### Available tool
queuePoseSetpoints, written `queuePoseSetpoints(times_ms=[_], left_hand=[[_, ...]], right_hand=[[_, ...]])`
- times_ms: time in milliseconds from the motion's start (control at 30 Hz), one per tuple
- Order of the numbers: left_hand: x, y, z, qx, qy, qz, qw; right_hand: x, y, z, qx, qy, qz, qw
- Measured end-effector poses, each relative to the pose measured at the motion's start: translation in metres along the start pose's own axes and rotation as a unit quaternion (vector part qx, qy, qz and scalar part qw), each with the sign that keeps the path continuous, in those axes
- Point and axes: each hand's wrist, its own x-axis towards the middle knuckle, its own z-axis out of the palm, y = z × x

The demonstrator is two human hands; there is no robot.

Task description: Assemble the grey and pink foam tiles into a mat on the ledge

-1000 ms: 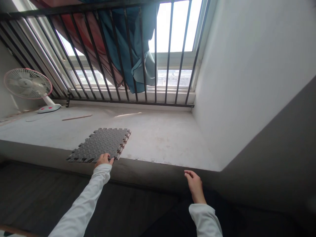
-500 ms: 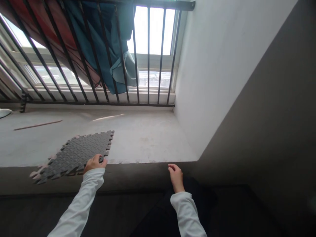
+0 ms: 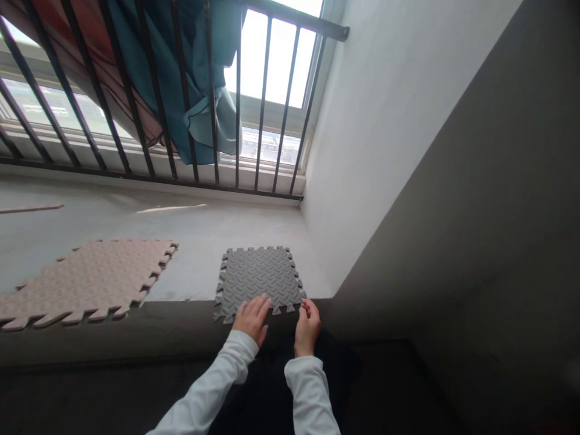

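When locating the gray foam mat [image 3: 260,275], refer to the front edge of the window ledge [image 3: 194,257], near its right front corner; note slight overhang. Find the left hand [image 3: 251,319] over the mat's front edge, fingers open and extended. Find the right hand [image 3: 308,326] at the mat's right front corner, fingers curled; impossible to tell whether pinching it. Observe the pink foam mat [image 3: 104,272] apart to the left, overhanging the same edge. Note obstructions: wall [image 3: 385,121] along the ledge's right edge, black railing [image 3: 317,24] along the back edge, teal-and-red cloth [image 3: 170,90] behind the bars. Toward the left back corner, see the thin stick [image 3: 31,209].
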Motion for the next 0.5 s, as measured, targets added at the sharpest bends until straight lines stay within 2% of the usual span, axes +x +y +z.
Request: queuePoseSetpoints(times_ms=[100,167,233,333,500], left_hand=[[-0.009,-0.050,0.003,0.048,0.017,-0.200,0.979],[-0.011,-0.077,0.008,0.048,0.004,-0.258,0.965],[-0.010,-0.092,0.014,0.032,-0.003,-0.269,0.962],[-0.005,-0.094,0.022,0.021,0.018,-0.260,0.965],[0.008,-0.074,0.022,0.048,0.049,-0.273,0.960]], right_hand=[[0.002,0.005,0.003,-0.008,-0.032,0.012,0.999],[0.002,0.006,0.007,-0.006,-0.049,0.016,0.999],[0.001,0.006,0.011,-0.001,-0.057,0.015,0.998],[-0.003,0.003,0.015,0.005,-0.061,0.008,0.998],[-0.007,-0.001,0.016,0.013,-0.056,0.012,0.998]])
